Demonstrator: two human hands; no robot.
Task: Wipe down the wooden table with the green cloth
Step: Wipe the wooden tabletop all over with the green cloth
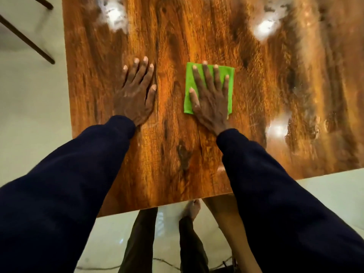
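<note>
A glossy wooden table (173, 42) with dark grain fills most of the head view. On its middle lies a folded green cloth (189, 89). My right hand (211, 95) lies flat on top of the cloth, fingers spread and pointing away from me, pressing it to the wood. To the left of the cloth my left hand (136, 93) rests palm down on the bare wood, fingers apart, holding nothing. Both arms wear dark navy sleeves.
Bright lamp reflections and smeary patches (114, 14) show on the far and right parts of the tabletop. Dark chair legs (27, 38) stand on the pale floor at the far left. Below the near table edge I see my legs, a bare foot (192, 209) and a table leg (226, 217).
</note>
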